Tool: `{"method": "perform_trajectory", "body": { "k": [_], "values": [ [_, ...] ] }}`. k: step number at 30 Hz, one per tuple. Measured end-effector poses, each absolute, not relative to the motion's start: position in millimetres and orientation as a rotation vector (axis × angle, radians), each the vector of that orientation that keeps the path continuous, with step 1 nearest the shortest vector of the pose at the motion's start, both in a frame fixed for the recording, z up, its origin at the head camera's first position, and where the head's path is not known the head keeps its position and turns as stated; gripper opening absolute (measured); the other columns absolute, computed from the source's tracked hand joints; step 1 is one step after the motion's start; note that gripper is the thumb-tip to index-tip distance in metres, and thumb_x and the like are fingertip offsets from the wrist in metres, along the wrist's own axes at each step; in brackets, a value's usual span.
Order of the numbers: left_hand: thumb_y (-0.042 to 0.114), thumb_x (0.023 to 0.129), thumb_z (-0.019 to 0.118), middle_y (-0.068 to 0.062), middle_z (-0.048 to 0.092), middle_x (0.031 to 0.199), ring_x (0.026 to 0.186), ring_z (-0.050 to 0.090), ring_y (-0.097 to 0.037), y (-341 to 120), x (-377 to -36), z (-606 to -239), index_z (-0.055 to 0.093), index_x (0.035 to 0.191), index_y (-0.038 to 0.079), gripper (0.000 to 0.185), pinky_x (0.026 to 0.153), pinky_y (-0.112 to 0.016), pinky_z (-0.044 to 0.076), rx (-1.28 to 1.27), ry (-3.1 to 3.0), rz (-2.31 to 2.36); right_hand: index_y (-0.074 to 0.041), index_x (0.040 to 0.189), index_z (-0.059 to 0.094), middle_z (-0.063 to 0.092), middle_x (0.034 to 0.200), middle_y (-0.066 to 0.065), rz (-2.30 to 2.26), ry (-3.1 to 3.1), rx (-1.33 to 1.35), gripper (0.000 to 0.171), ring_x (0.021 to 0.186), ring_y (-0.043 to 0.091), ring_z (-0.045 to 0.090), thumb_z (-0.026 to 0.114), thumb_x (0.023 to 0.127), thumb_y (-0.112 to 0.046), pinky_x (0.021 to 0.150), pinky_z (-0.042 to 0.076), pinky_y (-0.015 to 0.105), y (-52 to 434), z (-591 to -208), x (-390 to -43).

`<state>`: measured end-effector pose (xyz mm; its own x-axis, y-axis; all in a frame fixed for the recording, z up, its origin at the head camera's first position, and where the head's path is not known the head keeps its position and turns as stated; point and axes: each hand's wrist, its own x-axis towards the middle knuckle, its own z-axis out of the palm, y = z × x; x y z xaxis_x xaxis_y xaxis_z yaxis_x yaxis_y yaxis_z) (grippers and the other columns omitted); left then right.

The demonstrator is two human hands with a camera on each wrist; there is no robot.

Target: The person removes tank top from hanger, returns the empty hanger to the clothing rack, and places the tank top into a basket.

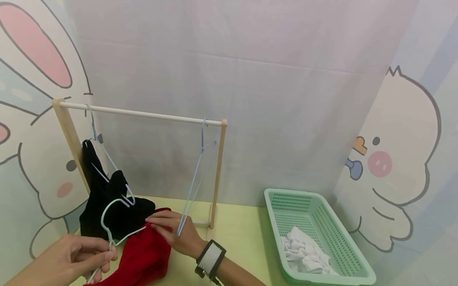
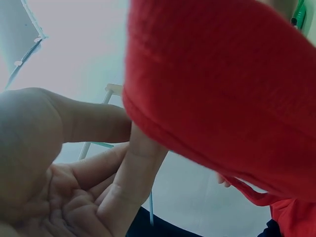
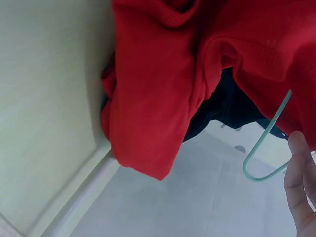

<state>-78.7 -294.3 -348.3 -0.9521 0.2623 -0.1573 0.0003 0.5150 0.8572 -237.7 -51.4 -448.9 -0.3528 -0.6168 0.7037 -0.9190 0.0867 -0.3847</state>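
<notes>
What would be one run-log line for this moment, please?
left hand: holds green hanger | right hand: pinches red garment | black garment: hangs on rack

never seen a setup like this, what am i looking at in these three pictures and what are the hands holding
No machine here: a person works with two bare hands, wearing three cameras. The wide picture comes from the head; the two close-ups come from the wrists. The left hand grips a pale green wire hanger. The right hand pinches a red garment at the hanger's end. On the yellow-green table stand a small wooden clothes rack with a black garment hung on it, and a green basket holding white cloth.
</notes>
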Motion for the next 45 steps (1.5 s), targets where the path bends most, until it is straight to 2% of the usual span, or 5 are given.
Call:
{"method": "perform_trajectory", "body": {
  "k": [9, 19, 30, 39, 45],
  "values": [
    [0.013, 0.108, 0.061, -0.006, 0.075, 0.093, 0.075, 0.07, -0.018, -296.1, -79.6, -350.9, 0.072, 0.122, -0.011, 0.029, 0.07, -0.03, 0.062, 0.231, 2.46, 1.414, -0.009, 0.128, 0.078, 0.076, 0.129, 0.003, 1.259, -2.099, 1.526, 0.025, 0.127, 0.007, 0.067, 0.067, 0.106, -0.009, 0.093, 0.051, 0.011, -47.2, -453.8, -244.3],
    [0.021, 0.109, 0.063, -0.003, 0.075, 0.093, 0.076, 0.068, -0.019, -292.6, -79.0, -351.6, 0.074, 0.12, -0.008, 0.033, 0.068, -0.032, 0.062, 0.163, 2.511, 1.351, -0.007, 0.126, 0.079, 0.077, 0.128, 0.003, 1.349, -2.122, 1.48, 0.023, 0.125, 0.007, 0.067, 0.065, 0.108, -0.011, 0.1, 0.053, 0.018, -45.6, -454.8, -245.3],
    [0.022, 0.109, 0.064, -0.003, 0.076, 0.095, 0.078, 0.069, -0.019, -290.3, -76.9, -350.7, 0.073, 0.12, -0.009, 0.034, 0.07, -0.032, 0.062, 0.118, 2.547, 1.317, -0.011, 0.127, 0.079, 0.075, 0.13, 0.0, 1.401, -2.186, 1.38, 0.024, 0.123, 0.003, 0.066, 0.065, 0.108, -0.016, 0.097, 0.053, 0.018, -43.7, -457.5, -248.9],
    [0.023, 0.11, 0.063, -0.005, 0.072, 0.094, 0.078, 0.069, -0.022, -302.4, -76.3, -361.8, 0.073, 0.119, -0.01, 0.036, 0.07, -0.028, 0.061, 0.131, 2.455, 1.391, -0.006, 0.125, 0.08, 0.077, 0.127, 0.008, 1.534, -2.193, 1.377, 0.023, 0.096, -0.001, 0.062, 0.066, 0.107, -0.014, 0.072, 0.048, 0.011, -43.9, -461.4, -251.7],
    [0.025, 0.11, 0.064, -0.005, 0.073, 0.095, 0.081, 0.07, -0.022, -303.9, -76.1, -362.6, 0.073, 0.12, -0.01, 0.038, 0.073, -0.029, 0.063, 0.108, 2.461, 1.385, -0.003, 0.122, 0.079, 0.078, 0.123, 0.011, 1.467, -2.149, 1.391, 0.022, 0.117, 0.013, 0.072, 0.066, 0.107, -0.01, 0.086, 0.055, 0.015, -38.9, -466.0, -258.5]
  ]
}}
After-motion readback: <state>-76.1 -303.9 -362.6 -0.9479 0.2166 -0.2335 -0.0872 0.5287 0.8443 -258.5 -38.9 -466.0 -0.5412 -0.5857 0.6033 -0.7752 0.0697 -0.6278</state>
